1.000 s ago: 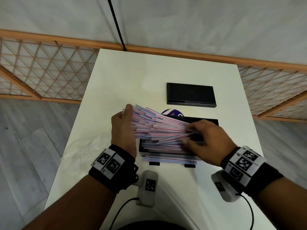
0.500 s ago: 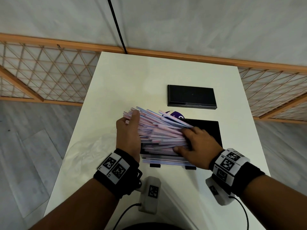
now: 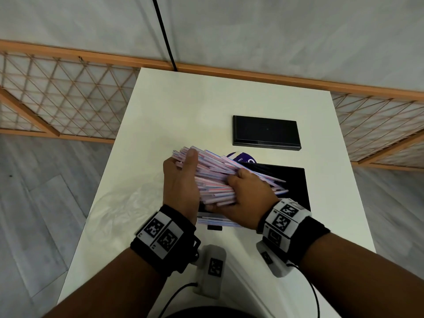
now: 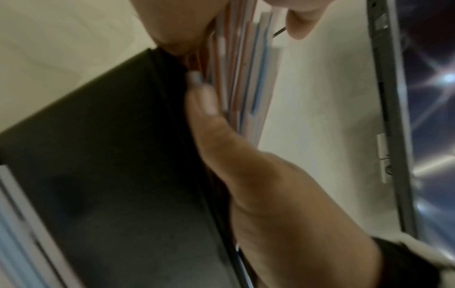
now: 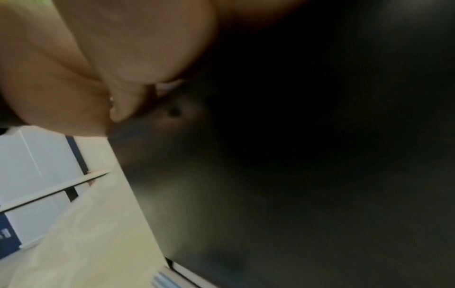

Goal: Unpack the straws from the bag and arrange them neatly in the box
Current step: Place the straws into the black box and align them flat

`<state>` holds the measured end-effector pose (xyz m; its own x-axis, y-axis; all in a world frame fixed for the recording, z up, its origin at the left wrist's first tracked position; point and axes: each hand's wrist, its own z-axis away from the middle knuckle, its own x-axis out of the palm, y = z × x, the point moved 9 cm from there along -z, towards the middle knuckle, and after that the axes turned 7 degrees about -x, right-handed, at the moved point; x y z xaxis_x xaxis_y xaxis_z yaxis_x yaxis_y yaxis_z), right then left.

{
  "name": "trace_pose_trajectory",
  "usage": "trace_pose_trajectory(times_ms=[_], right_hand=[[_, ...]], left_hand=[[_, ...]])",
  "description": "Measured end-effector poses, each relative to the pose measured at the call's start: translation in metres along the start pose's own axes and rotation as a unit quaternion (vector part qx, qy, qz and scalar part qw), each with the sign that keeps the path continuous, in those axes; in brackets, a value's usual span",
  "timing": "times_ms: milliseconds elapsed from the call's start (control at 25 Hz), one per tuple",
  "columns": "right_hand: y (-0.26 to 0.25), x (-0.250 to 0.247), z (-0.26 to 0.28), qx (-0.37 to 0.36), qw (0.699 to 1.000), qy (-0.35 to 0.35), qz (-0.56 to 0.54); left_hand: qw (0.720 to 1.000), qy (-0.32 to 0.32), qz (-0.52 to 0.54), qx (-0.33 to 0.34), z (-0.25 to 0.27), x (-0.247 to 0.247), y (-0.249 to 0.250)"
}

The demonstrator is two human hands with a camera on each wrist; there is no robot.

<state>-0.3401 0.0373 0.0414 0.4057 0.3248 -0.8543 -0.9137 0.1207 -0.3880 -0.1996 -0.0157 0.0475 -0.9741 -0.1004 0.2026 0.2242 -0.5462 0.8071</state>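
A thick bundle of pink, white and blue striped straws hangs slanted over the left end of the open black box. My left hand cups the bundle's left ends, thumb up and fingers beneath; in the left wrist view the straws sit between its thumb and fingers, beside the box. My right hand curls round the middle of the bundle from the near side. The straws' right ends fan out freely over the box. A few straws lie along the box's near edge. The right wrist view is mostly dark box.
The box's black lid lies farther back on the white table. A crumpled clear plastic bag lies left of the hands. A purple label peeks out behind the straws. A wooden lattice railing runs behind the table.
My right hand has slid left along the bundle, from its right end to its middle, close to the left hand. The straws are bunched tighter and their right ends now stick out free.
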Motion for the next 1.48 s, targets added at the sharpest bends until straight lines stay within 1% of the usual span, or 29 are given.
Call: trace_pose_trajectory(times_ms=[120, 240, 360, 440, 520, 600, 640, 720, 880, 1000, 1080, 1160, 1280, 1480], right_hand=[[-0.018, -0.012, -0.001, -0.016, 1.000, 0.013, 0.002], [-0.027, -0.018, -0.003, -0.033, 0.998, 0.035, 0.038], [-0.018, -0.011, 0.001, -0.025, 0.999, 0.037, 0.017], [-0.003, -0.016, 0.011, -0.030, 0.998, 0.050, 0.001], [0.023, -0.020, 0.025, -0.003, 0.999, 0.039, 0.022], [0.044, -0.015, 0.037, 0.030, 0.998, -0.003, 0.055], [0.048, -0.010, 0.040, 0.037, 0.997, -0.024, 0.064], [0.045, -0.002, 0.039, 0.036, 0.996, -0.039, 0.077], [0.036, -0.006, 0.033, 0.031, 0.996, -0.014, 0.087], [0.030, 0.002, 0.029, 0.017, 0.998, -0.027, 0.060], [0.023, 0.008, 0.026, 0.001, 0.999, -0.042, 0.030], [0.019, 0.009, 0.023, -0.016, 0.998, -0.052, 0.024], [0.019, 0.008, 0.019, -0.006, 0.997, -0.063, 0.045], [0.016, 0.006, 0.013, -0.001, 0.994, -0.053, 0.098]], left_hand=[[1.000, -0.013, -0.022, 0.009, 0.003, 0.005, 0.002], [0.996, -0.004, -0.072, 0.043, 0.000, 0.004, 0.006], [0.990, 0.009, -0.119, 0.079, 0.000, -0.002, 0.008], [0.993, 0.004, -0.089, 0.083, 0.000, -0.004, 0.008], [0.996, -0.005, -0.060, 0.068, -0.003, -0.005, 0.004], [0.998, -0.013, -0.050, 0.040, -0.005, -0.004, -0.001], [0.998, -0.017, -0.054, 0.037, -0.005, -0.003, -0.002], [0.996, -0.012, -0.069, 0.047, -0.006, -0.003, -0.001], [0.994, 0.008, -0.097, 0.051, -0.008, -0.008, 0.000], [0.995, 0.010, -0.089, 0.043, -0.004, -0.008, -0.002], [0.997, -0.001, -0.072, 0.030, -0.002, -0.004, -0.006], [0.998, -0.009, -0.062, 0.020, -0.001, -0.001, -0.007], [0.998, -0.009, -0.055, 0.019, -0.002, 0.001, -0.004], [0.999, -0.008, -0.040, 0.012, -0.007, -0.001, -0.007]])
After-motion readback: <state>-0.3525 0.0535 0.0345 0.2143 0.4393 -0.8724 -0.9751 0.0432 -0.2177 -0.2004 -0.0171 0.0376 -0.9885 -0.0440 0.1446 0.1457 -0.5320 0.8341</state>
